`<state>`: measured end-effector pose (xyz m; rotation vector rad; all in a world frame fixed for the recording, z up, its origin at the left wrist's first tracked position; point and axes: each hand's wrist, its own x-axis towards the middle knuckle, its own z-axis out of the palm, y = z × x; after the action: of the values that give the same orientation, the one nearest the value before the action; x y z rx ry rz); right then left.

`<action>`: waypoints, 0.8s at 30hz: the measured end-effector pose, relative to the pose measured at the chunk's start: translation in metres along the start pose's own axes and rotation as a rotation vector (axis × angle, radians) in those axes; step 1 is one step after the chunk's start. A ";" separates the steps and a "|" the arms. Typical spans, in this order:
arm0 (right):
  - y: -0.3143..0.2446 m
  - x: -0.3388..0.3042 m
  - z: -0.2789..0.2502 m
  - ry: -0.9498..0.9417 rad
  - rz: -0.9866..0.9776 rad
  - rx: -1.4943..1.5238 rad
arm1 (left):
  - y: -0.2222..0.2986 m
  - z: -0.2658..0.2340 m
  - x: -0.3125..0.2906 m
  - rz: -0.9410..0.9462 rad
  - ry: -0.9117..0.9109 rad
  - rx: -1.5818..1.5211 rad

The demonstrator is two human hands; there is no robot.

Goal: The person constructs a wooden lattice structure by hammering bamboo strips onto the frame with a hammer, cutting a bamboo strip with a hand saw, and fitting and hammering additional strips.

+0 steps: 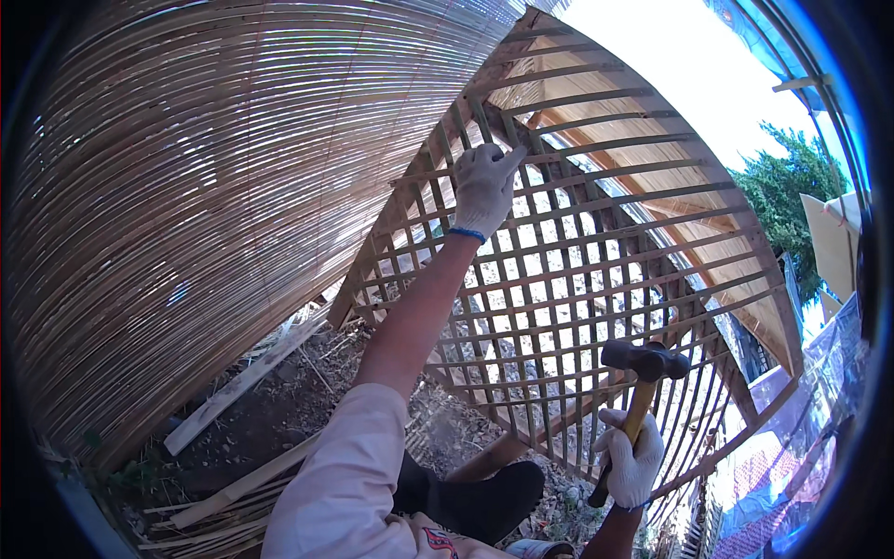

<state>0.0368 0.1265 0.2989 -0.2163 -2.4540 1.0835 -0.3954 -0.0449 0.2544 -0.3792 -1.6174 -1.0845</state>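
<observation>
My left hand (486,188), in a white knit glove with a blue cuff, reaches up to the upper part of a wooden slat lattice (559,253). Its fingers are curled together against the slats; what they grip, if anything, is hidden. Lower right, my gloved right hand (635,463) is wrapped round the handle of a hammer (644,361). The hammer stands upright, its dark double-faced head above the hand and in front of the lattice. Thin crossed strips make up the lattice, fixed to a frame of thicker wooden boards (775,307).
A wall of thin split strips (186,177) curves along the left. Loose wood strips (247,480) and a board (242,382) lie on the littered ground. My dark shoe (494,503) is below the lattice. Plastic sheeting (792,447) hangs at right, near a green tree (787,191).
</observation>
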 end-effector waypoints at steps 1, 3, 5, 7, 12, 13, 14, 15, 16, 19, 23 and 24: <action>0.000 -0.001 -0.001 -0.017 -0.014 0.001 | 0.002 -0.001 0.000 0.002 -0.002 -0.005; -0.004 -0.002 0.001 -0.008 0.017 0.009 | 0.004 -0.002 0.000 -0.068 -0.051 -0.031; -0.005 -0.005 0.003 0.005 0.047 0.014 | 0.003 -0.005 0.002 -0.054 -0.047 -0.018; 0.000 -0.006 0.005 0.030 0.049 -0.005 | 0.004 -0.006 0.000 -0.052 -0.050 -0.024; -0.006 0.000 0.006 0.011 0.075 -0.047 | 0.005 -0.004 0.001 -0.025 -0.048 -0.025; -0.008 0.002 0.008 0.016 0.109 -0.013 | 0.004 -0.003 0.001 -0.018 -0.041 -0.027; -0.010 0.005 0.010 0.021 0.142 0.020 | 0.003 -0.003 0.001 -0.020 -0.043 -0.029; -0.009 0.010 0.011 0.022 0.144 0.018 | 0.000 -0.002 0.001 -0.019 -0.045 -0.032; -0.006 0.016 0.014 0.023 0.114 -0.015 | -0.001 -0.003 0.001 -0.020 -0.046 -0.032; -0.002 0.036 0.022 0.034 0.070 -0.043 | 0.000 -0.003 0.001 -0.027 -0.069 -0.038; -0.001 0.059 0.030 0.045 0.019 -0.040 | 0.003 -0.003 0.000 -0.045 -0.064 -0.035; -0.002 0.062 0.032 0.043 0.039 -0.031 | 0.002 -0.004 0.000 -0.037 -0.063 -0.044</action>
<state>-0.0326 0.1235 0.3021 -0.2954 -2.4389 1.0473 -0.3914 -0.0468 0.2554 -0.4168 -1.6638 -1.1476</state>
